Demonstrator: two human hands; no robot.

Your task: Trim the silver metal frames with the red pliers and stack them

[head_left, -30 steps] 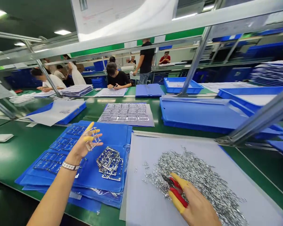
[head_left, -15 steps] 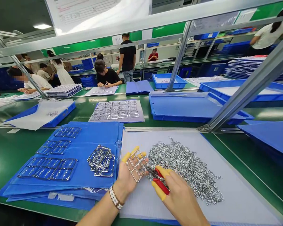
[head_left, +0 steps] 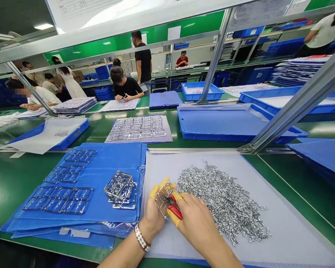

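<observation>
Pliers (head_left: 175, 211) closer over frame (head_left: 159, 204), near pile (head_left: 220, 201)

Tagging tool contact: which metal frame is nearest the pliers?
The metal frame held in the left hand, with the red-handled pliers at it; the other frames nearby lie on the blue sheets or the far pale sheet.

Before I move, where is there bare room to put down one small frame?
Bare: the blue sheet behind the stacked frames; the white sheet right of the metal heap. Crowded: beside the heap's left edge, where left hand, right hand, pliers and held frame meet.
</observation>
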